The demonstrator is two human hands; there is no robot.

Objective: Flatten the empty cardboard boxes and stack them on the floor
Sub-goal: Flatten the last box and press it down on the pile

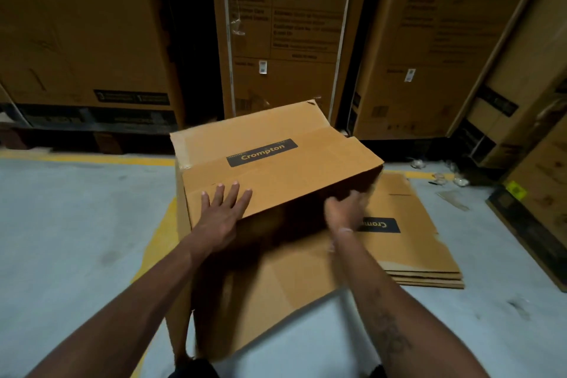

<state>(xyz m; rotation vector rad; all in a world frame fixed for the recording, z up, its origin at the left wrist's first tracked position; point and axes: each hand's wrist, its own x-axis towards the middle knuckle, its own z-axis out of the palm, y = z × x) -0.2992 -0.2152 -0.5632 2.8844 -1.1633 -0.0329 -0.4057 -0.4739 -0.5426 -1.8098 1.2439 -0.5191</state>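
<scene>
A brown "Crompton" cardboard box [276, 163] lies on its side in the middle, partly collapsed, its open end toward me. My left hand [224, 209] rests flat on its upper panel, fingers spread. My right hand [346, 209] is blurred at the panel's lower right edge, fingers curled around that edge. Beneath and to the right, a stack of flattened boxes [423, 255] lies on the grey floor [67, 239], one showing an upside-down "Crompton" label.
Tall cardboard cartons [288, 24] stand in a row behind, with more cartons [537, 187] along the right. Yellow floor lines [92, 158] run along the back and left of the box. Bits of plastic scrap [445, 178] lie at the back right.
</scene>
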